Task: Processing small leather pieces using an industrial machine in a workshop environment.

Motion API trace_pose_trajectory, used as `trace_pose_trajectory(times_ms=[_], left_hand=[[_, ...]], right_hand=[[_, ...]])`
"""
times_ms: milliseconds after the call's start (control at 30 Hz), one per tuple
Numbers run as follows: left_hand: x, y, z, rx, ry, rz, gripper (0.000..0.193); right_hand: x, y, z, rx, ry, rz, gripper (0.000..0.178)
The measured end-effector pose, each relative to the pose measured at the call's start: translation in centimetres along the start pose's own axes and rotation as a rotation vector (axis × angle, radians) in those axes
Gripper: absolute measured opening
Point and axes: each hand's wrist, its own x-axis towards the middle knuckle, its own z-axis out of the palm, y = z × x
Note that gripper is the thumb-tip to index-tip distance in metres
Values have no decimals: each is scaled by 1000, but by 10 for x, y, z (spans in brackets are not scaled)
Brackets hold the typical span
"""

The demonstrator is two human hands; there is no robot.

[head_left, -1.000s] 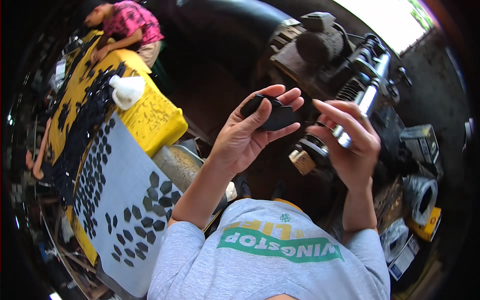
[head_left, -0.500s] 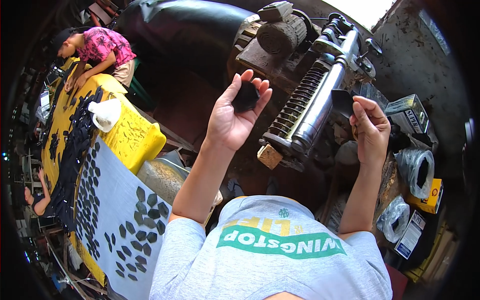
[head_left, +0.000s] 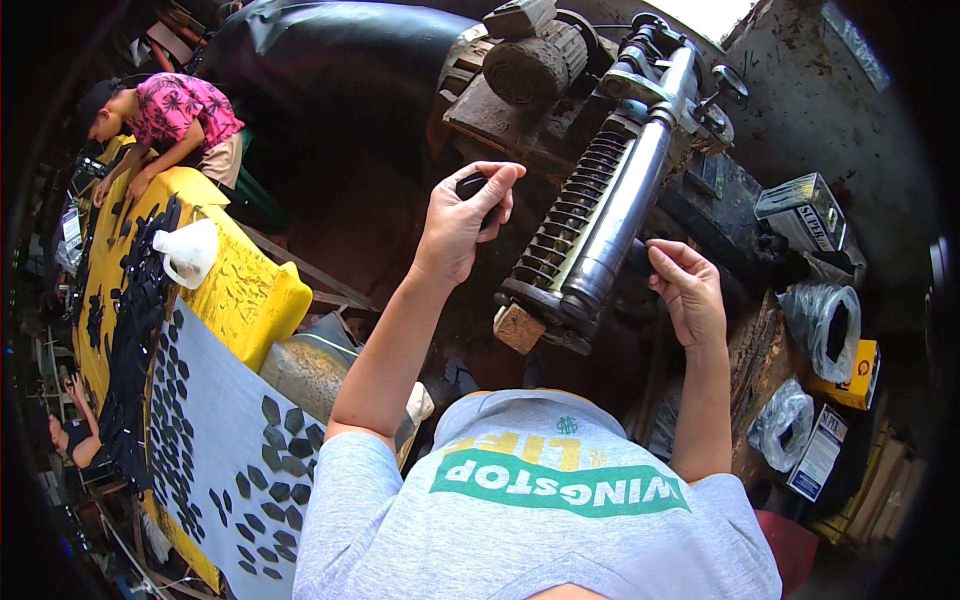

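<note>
- The left hand (head_left: 458, 225) is curled closed around some black pieces (head_left: 470, 186), the thumb pressing over them; how many it holds cannot be told
- The right hand (head_left: 693, 295) pinches 1 dark piece (head_left: 637, 256) between thumb and fingertips, its other fingers bent
- That dark piece is just beside the shiny metal roller (head_left: 625, 215), on the roller's right side; whether they touch cannot be told
- Left of the roller runs a row of spaced discs (head_left: 568, 205), with a wooden block (head_left: 518, 328) at the near end and a dusty motor (head_left: 535, 68) at the far end
- To the left, a grey sheet (head_left: 228, 440) carries many flat, angular black cutouts (head_left: 271, 411), lying apart in loose groups
- Beyond it, a white jug (head_left: 190, 250) rests on a yellow bench (head_left: 245, 290) beside a heap of black strips (head_left: 135, 330)
- A co-worker in a pink shirt (head_left: 185, 108) leans over that bench
- At right lie 2 plastic-wrapped rings (head_left: 782, 425) near a yellow box (head_left: 850, 375)
</note>
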Motion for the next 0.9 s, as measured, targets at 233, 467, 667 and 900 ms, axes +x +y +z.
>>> trace_pose_trajectory(times_ms=[233,467,667,900], left_hand=[[12,0,-5,463,-166,191,20],[26,-6,-12,560,-406,341,28],[36,-10,-8,587,-495,373,26],[29,-5,-14,396,-257,95,21]], right_hand=[[6,3,14,-201,48,-230,14],[-2,11,-7,-282,212,-270,13],[-12,15,-9,-278,252,-259,12],[-18,6,-7,-330,325,-348,10]])
